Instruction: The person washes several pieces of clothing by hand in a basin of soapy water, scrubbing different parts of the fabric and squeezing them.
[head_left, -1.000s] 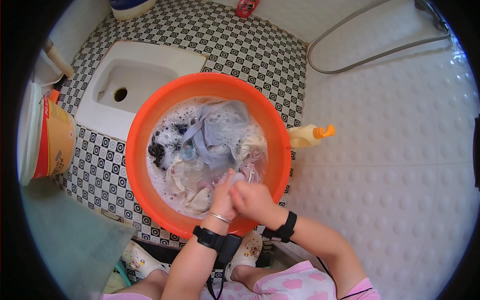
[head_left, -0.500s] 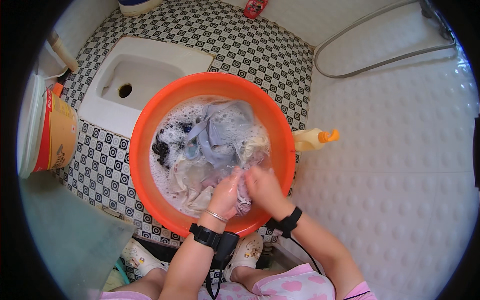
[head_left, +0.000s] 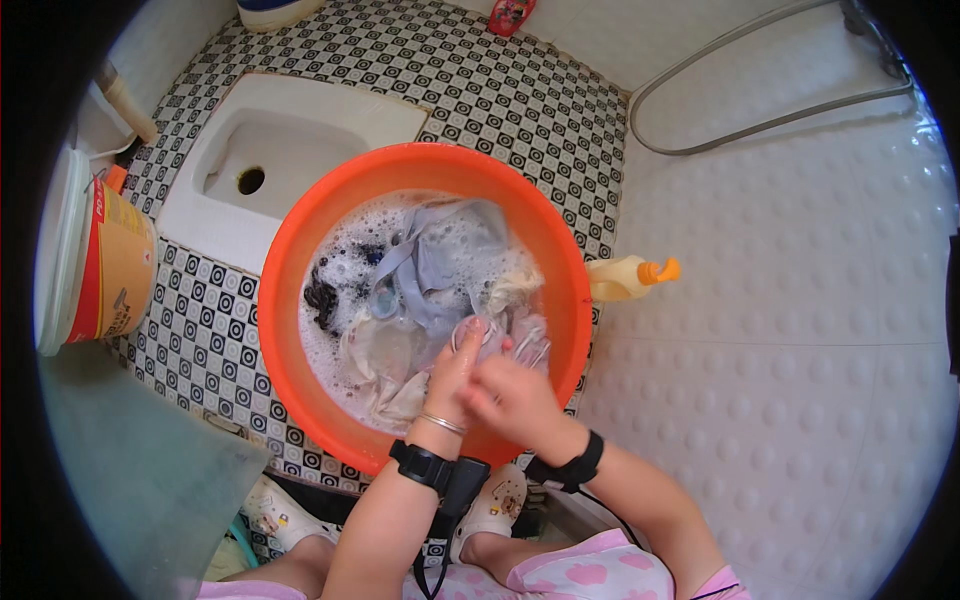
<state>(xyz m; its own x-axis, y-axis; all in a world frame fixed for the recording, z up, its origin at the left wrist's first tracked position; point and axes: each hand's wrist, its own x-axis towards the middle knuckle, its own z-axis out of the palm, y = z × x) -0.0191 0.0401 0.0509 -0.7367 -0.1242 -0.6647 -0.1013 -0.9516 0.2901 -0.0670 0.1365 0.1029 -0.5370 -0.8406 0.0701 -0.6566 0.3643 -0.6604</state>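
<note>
Both my hands are over the near side of an orange basin (head_left: pixel 572 250) of sudsy water. My left hand (head_left: pixel 450 380) is closed on a wet mauve cloth with pale stripes (head_left: pixel 528 338), thumb pointing up. My right hand (head_left: pixel 518 402), slightly blurred, presses against the left with curled fingers and grips the same cloth, part of which the hands hide. A grey-blue garment (head_left: pixel 425 285) floats in the middle. Around it soak a black cloth (head_left: pixel 320 300), an off-white cloth (head_left: pixel 400 395) and a cream cloth (head_left: pixel 515 288).
Right of the basin stands a pale yellow pump bottle (head_left: pixel 615 278) by the white wall (head_left: pixel 760 270). A squat toilet (head_left: pixel 190 200) lies behind left, and a lidded bucket (head_left: pixel 120 260) stands at left. A grey shower hose (head_left: pixel 740 140) hangs at upper right. My clogs (head_left: pixel 490 505) are below the basin.
My hands have drawn closer together, and the right has shifted down across the left. More of the mauve cloth now shows beyond my hands, on the right.
</note>
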